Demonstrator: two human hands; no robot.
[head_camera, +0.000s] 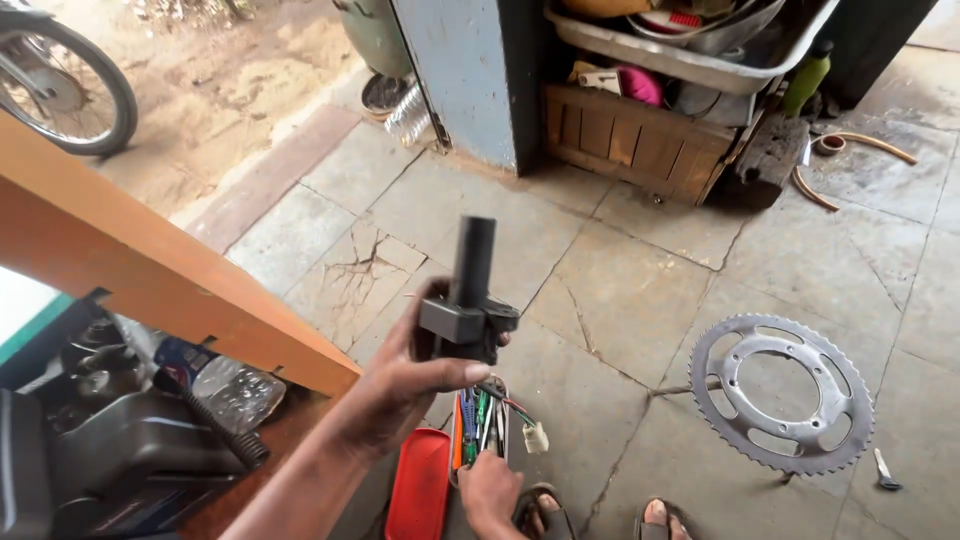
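My left hand (405, 385) grips a black handlebar switch housing with a black tube grip (470, 300), held upright over the stone floor. Coloured wires hang from it and end in a white connector (536, 437). My right hand (488, 492) is low at the bottom edge, its fingers among screwdrivers and other tools (478, 420) in an open red case (420, 485). Whether it has closed on a tool is hidden.
A large toothed sprocket (782, 393) lies on the floor at right, a small tool (885, 472) beside it. An orange wooden shelf edge (150, 260) runs at left, with dark parts and a spring (220, 425) beneath. A wooden crate (630, 140), a wheel (70, 80) and my sandalled feet (600, 515) are also in view.
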